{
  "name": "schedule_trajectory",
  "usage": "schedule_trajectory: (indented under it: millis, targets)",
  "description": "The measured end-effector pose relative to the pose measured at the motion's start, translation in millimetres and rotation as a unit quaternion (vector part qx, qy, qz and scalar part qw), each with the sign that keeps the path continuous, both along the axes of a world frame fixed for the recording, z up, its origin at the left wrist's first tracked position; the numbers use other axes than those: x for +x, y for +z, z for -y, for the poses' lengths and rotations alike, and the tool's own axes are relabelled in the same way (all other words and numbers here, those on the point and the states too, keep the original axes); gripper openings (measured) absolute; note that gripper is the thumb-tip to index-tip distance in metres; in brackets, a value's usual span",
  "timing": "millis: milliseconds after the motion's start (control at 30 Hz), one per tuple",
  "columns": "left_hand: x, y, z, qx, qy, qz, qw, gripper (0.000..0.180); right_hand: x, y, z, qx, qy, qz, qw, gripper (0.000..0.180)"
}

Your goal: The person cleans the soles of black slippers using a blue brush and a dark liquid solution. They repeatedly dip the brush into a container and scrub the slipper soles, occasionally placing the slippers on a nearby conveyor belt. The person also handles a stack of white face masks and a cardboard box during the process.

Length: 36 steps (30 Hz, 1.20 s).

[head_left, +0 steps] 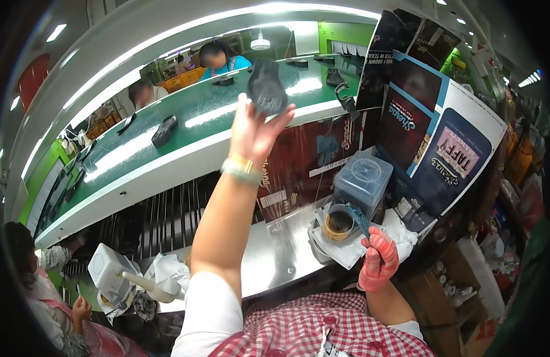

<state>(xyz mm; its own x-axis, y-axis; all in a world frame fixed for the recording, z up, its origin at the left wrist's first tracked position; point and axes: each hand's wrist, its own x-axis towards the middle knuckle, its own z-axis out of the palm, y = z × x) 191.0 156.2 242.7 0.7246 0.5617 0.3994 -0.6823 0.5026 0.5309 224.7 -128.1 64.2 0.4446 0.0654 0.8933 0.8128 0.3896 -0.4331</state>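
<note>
Left hand (255, 131): bare and banded at the wrist, raised in front of the long green belt (203, 98); its fingers are spread about the lower end of a black moulded shoe sole (268, 84), and I cannot tell whether they grip it.
Shoe sole: roughly upright at the fingertips, the belt behind it in view, slightly blurred.
Right hand (379, 260): in a pinkish-red knitted glove, fingers closed around a slim blue brush-like tool (359, 218).
Brush-like tool: slanting up leftward, its far end near a round tan cup (332, 231) with a dark inside.
Beside the cup: a clear bluish lidded plastic box (364, 177) and a crumpled white cloth (404, 233).
Table: shiny metal table (291, 243), with a square white plastic tub (108, 269) toward its left.
On the belt: more dark soles, one (165, 131) left of the raised hand.
</note>
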Motion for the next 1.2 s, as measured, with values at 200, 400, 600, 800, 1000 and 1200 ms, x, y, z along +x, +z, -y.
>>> schedule_trajectory:
  millis: [200,400,600,800,1000,1200]
  targets:
    - [10.0,-45.1,43.2,0.261,0.027,-0.251,0.932,0.057,7.9,-6.3,17.8,-0.048,-0.037,0.005,0.998,0.021]
    - [-56.8,-17.2,-140.5,0.582,0.546,-0.364,0.480,0.036,9.5,-0.5,10.4,-0.084,-0.051,0.031,0.995,0.025]
    - [-143.9,3.0,-311.5,0.495,0.494,-0.662,0.270,0.074,3.1,12.6,-6.4,-0.136,-0.060,0.109,0.983,0.031]
    - [-130.9,-5.1,-326.9,0.438,0.412,-0.722,0.343,0.075,1.1,19.6,-0.1,-0.179,-0.068,0.115,0.975,0.030]
    - [-139.1,4.5,-289.0,0.154,0.421,-0.479,0.755,0.056,-7.9,23.8,2.9,-0.151,0.024,-0.215,0.965,0.020]
    - [-148.0,-27.7,-85.8,0.112,0.268,-0.082,0.953,0.051,13.6,23.2,-11.2,-0.044,0.084,-0.464,0.881,0.023]
